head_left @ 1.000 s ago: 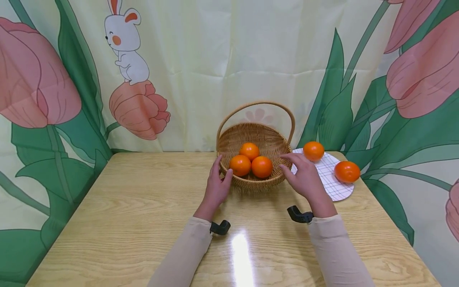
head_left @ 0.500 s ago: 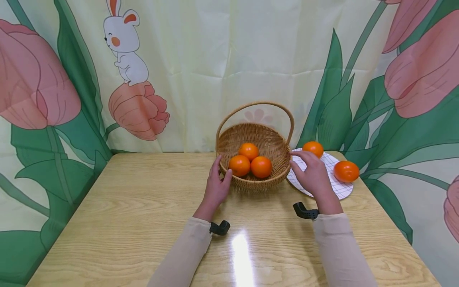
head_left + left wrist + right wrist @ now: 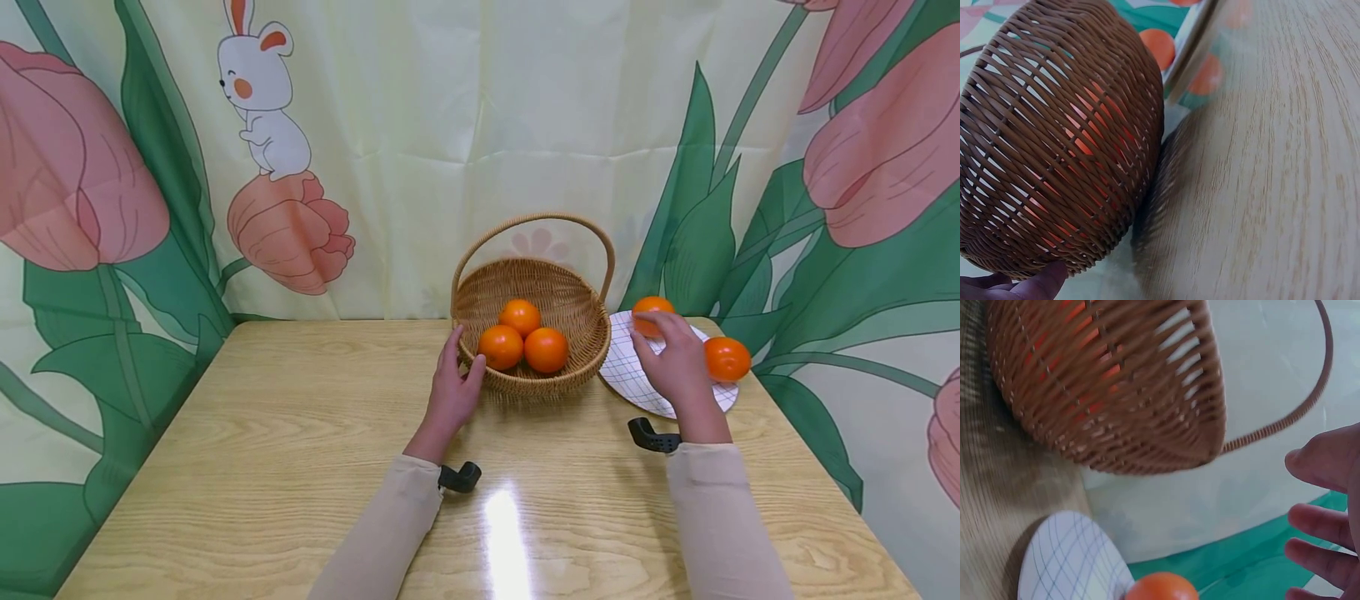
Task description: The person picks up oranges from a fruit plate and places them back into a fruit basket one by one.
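Note:
A wicker basket (image 3: 573,312) with a tall handle stands near the table's back edge, holding three oranges (image 3: 546,350). My left hand (image 3: 452,392) holds its left front rim; the left wrist view shows fingertips (image 3: 1054,278) against the weave (image 3: 1060,137). Over a round white plate (image 3: 628,371) with a grid pattern hovers my right hand (image 3: 675,367), fingers spread and nothing in them. One orange (image 3: 649,305) sits at the plate's back, partly behind that hand. Another orange (image 3: 727,360) lies at the plate's right edge. The right wrist view shows the basket's right side (image 3: 1116,394) apart from the hand.
The wooden table (image 3: 300,433) reaches back to a curtain (image 3: 405,167) printed with tulips and a rabbit. The plate lies close to the table's right edge.
My right hand has moved off the basket's right rim and rightward over the plate, toward the oranges there. The left hand and the basket stay nearly where they were.

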Demonstrator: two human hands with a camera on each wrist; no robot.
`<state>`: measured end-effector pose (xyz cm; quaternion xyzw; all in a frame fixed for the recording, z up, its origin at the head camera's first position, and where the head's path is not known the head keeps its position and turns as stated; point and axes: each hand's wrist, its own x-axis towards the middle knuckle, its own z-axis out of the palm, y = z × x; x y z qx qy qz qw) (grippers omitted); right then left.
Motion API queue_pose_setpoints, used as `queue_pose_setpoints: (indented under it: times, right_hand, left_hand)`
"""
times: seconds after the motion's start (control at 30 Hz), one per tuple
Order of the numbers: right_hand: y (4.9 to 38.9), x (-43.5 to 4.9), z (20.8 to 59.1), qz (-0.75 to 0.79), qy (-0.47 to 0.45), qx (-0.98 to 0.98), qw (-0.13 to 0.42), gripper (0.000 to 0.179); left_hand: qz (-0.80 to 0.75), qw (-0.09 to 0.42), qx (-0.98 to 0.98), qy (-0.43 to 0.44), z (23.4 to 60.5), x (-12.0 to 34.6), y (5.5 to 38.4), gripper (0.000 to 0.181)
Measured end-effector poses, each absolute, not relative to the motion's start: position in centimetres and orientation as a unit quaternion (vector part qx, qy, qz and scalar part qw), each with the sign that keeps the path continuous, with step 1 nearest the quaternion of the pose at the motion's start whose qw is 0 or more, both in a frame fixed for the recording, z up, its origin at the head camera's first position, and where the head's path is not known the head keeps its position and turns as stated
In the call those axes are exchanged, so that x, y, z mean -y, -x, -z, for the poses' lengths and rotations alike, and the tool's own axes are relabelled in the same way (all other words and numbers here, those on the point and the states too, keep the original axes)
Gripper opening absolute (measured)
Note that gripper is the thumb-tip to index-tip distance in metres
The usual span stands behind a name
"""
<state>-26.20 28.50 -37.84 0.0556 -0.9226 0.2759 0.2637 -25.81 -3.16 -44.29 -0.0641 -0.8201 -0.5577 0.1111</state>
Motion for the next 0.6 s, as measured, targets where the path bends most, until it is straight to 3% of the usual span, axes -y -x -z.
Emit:
queue_pose_setpoints:
  times: [0.6]
  right_hand:
    - [26.7, -31.6, 38.9, -0.316, 0.042, 0.909, 0.269, 0.039]
  left_hand:
    - [0.555, 0.112, 0.822, 0.06, 44.4, 3.1, 25.9, 0.061]
